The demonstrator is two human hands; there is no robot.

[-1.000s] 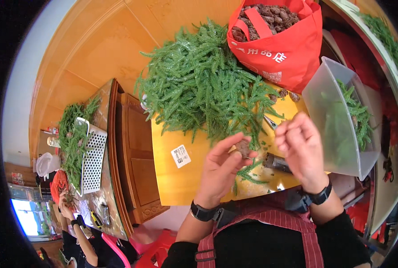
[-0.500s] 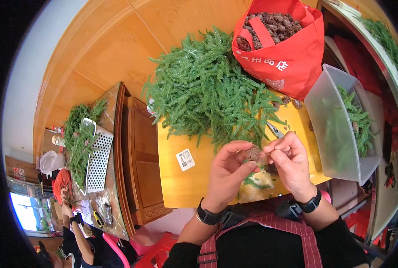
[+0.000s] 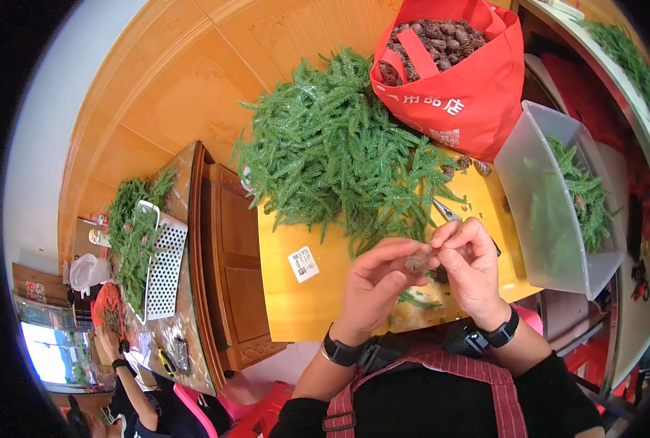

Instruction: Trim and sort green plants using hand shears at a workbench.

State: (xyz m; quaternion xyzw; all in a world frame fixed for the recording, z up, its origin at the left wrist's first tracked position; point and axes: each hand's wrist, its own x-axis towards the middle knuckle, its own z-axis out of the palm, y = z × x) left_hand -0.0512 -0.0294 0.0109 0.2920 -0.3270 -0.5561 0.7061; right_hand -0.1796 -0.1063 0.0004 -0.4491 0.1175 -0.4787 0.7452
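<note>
Pine cone (image 3: 417, 261), small and brown, sits pinched between the left hand (image 3: 374, 286) and right hand (image 3: 471, 264), both holding it over the near edge of the yellow counter (image 3: 303, 306), near green branches (image 3: 339, 157).

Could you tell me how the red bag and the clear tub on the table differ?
The red bag is soft, opaque fabric; the clear tub is rigid and see-through. The bag is heaped with brown cones; the tub holds a few green sprigs. The bag lies at the far edge, the tub along the right side. Both are open-topped.
</note>
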